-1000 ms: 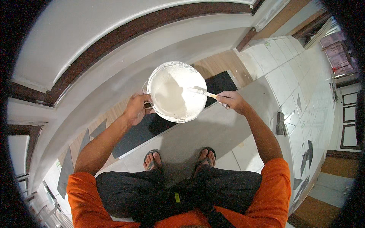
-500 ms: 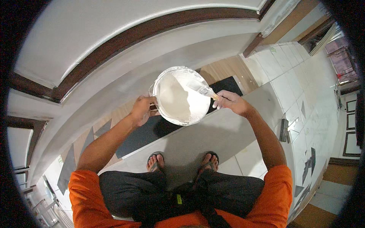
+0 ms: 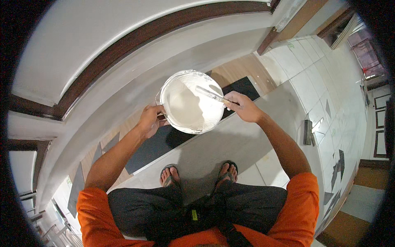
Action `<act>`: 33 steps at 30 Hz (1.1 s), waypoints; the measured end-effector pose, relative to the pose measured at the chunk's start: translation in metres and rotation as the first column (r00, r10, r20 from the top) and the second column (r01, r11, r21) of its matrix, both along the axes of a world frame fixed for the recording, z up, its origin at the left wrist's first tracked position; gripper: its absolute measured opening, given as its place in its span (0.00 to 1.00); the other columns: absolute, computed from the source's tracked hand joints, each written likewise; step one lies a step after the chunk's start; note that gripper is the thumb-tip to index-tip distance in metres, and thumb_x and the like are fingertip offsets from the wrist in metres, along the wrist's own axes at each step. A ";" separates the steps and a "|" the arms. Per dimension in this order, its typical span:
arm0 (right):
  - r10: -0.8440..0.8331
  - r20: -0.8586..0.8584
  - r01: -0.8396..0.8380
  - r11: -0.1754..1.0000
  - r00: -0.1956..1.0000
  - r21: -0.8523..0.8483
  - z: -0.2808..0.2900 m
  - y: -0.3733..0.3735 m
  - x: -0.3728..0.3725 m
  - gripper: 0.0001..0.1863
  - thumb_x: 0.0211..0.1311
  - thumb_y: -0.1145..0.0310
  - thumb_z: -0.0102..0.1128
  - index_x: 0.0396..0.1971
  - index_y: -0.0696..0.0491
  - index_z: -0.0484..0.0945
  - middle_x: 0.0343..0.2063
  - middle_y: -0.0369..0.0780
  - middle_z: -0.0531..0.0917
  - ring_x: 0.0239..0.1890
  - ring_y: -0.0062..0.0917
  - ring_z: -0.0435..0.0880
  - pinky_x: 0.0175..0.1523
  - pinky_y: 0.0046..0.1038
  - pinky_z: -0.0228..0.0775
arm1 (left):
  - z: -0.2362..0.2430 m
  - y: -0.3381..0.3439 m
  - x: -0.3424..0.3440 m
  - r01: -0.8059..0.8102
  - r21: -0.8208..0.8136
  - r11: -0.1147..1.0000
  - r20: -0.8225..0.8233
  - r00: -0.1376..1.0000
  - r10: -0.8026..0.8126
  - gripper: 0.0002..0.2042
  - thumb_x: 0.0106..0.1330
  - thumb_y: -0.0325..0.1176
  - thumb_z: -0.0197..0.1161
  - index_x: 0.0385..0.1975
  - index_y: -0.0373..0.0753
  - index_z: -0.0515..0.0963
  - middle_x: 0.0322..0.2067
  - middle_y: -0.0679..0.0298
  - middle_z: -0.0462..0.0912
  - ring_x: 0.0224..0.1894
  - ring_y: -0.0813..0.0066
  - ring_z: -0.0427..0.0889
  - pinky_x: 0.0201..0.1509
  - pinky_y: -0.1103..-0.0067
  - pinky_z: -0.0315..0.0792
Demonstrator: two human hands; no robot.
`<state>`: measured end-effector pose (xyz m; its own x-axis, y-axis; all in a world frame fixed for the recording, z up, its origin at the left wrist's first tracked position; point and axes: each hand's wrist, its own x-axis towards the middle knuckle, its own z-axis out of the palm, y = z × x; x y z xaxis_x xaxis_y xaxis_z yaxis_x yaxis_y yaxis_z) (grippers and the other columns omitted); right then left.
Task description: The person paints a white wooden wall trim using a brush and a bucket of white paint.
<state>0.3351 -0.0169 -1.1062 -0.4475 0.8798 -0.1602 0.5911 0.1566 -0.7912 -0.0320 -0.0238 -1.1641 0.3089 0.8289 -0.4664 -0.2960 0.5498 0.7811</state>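
Note:
A round white bucket [image 3: 169, 117] of white paint is held up in front of me, its rim smeared with white. My left hand [image 3: 152, 120] is closed on its left side, near the thin wire handle. In my right hand [image 3: 243, 106], at the bucket's right edge, is a paintbrush [image 3: 210, 94] gripped by its handle. The brush's white-coated head is turned edge-on and lies over the bucket's mouth. A shadow covers the left part of the paint.
Ahead runs a white wall [image 3: 135, 78] with dark brown trim [image 3: 164, 25]. Dark strips [image 3: 144, 154] and wood-look planks [image 3: 242, 74] lie along its foot. A dark block-shaped tool [image 3: 307, 132] rests at the right, near white floor tiles [image 3: 302, 88]. My sandalled feet are below the bucket.
The paintbrush has turned from showing its broad face to edge-on, and my right hand has shifted slightly left and up. My left hand still holds the bucket.

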 end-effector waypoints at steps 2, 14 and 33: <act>-0.032 -0.035 0.033 0.999 0.999 0.043 -0.001 0.001 0.003 0.13 0.71 0.67 0.56 0.48 0.60 0.76 0.37 0.39 0.81 0.42 0.21 0.79 0.48 0.26 0.71 | -0.010 0.003 -0.003 0.028 0.017 0.999 0.049 0.998 -0.029 0.14 0.62 0.29 0.53 0.45 0.28 0.76 0.45 0.53 0.79 0.49 0.62 0.79 0.54 0.63 0.79; -0.111 0.011 0.110 0.992 0.994 0.061 0.016 -0.006 0.009 0.14 0.66 0.73 0.58 0.49 0.59 0.79 0.42 0.42 0.83 0.45 0.25 0.81 0.54 0.30 0.72 | 0.007 -0.001 0.007 -0.019 -0.003 1.000 0.040 0.999 0.019 0.12 0.66 0.30 0.51 0.44 0.28 0.74 0.46 0.53 0.79 0.46 0.64 0.80 0.51 0.68 0.81; -0.141 -0.265 0.100 0.981 0.954 -0.163 0.026 0.041 0.063 0.16 0.65 0.74 0.63 0.51 0.59 0.74 0.41 0.38 0.84 0.39 0.17 0.81 0.44 0.21 0.73 | -0.022 0.026 0.038 0.010 -0.005 1.000 0.021 1.000 -0.010 0.13 0.63 0.27 0.52 0.44 0.32 0.75 0.42 0.56 0.79 0.45 0.65 0.79 0.50 0.67 0.79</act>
<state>0.3980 0.0236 -1.0797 -0.3840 0.9062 -0.1773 0.3554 -0.0321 -0.9341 0.0060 0.0018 -1.1859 0.3270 0.8232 -0.4642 -0.3065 0.5570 0.7719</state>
